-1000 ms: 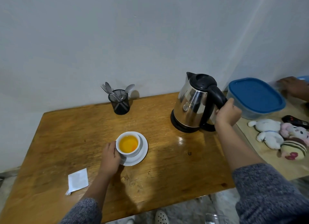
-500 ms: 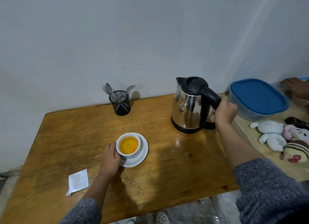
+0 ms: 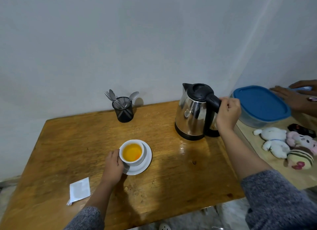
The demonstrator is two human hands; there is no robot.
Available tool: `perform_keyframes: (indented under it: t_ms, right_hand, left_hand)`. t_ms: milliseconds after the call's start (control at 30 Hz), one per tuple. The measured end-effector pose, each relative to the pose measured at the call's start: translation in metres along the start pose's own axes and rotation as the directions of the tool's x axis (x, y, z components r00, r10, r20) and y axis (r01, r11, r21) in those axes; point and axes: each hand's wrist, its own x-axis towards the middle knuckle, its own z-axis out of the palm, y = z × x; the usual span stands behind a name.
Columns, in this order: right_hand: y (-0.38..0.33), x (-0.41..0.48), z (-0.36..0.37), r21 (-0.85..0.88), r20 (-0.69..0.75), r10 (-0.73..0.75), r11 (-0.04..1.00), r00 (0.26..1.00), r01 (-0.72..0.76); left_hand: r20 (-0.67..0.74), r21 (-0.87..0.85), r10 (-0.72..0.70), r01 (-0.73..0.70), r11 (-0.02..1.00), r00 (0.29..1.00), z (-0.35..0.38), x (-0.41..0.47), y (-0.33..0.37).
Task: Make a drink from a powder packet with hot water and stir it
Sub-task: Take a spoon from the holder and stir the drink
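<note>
The kettle (image 3: 193,113) has come upright since a second ago: it was tipped toward the cup then, and now it stands flat on its black base at the back right of the wooden table (image 3: 56,143), spout turned away from me.

Going left to right. The torn white powder packet (image 3: 79,190) lies flat near the front left edge, well apart from everything else and, I judge, emptied. My left hand (image 3: 113,168) curls around the near side of the white cup (image 3: 132,152), fingers touching its wall, steadying it on its saucer (image 3: 145,162) so it cannot slide or tip while hot water is near. The cup holds orange liquid, with a darker orange patch at one side (powder not fully dissolved, I would guess). Behind it, against the wall, a black mesh holder (image 3: 123,110) keeps a fork and spoons upright, handles down, within reach for stirring.

My right hand (image 3: 227,114) is clenched on the kettle's black handle, wrapped around its upper part; I read this as the setting-down at the end of the pour, with the grip not yet let go.

Farther right, on a lower surface, sit a blue-lidded container (image 3: 260,104), some plush toys (image 3: 274,141) and another person's hand (image 3: 291,99).

What remains, by my reckoning, is taking a spoon and stirring.
</note>
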Motion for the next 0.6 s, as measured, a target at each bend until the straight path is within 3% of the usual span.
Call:
perform_keyframes:
  t_ms: [267,400,500,600]
  right_hand:
    - [-0.044,-0.006,0.025,0.009,0.201,-0.346,0.936,0.917,0.351]
    - [-0.053,-0.032,0.077,0.044,0.432,-0.319,0.942,0.844,0.333]
    - [-0.053,-0.055,0.126,-0.006,0.656,-0.247,0.943,0.713,0.332]
    - [-0.055,-0.077,0.173,-0.041,0.760,-0.152,0.959,0.631,0.281]
  left_hand:
    - [0.018,0.000,0.008,-0.008,1.000,1.000,0.004,0.002,0.005]
    - [0.052,0.002,0.029,-0.030,1.000,0.998,-0.001,0.001,0.003]
    - [0.077,0.003,0.066,-0.067,0.998,0.995,-0.006,0.000,0.002]
    - [0.087,-0.016,0.116,-0.115,0.993,0.989,-0.011,0.000,0.001]
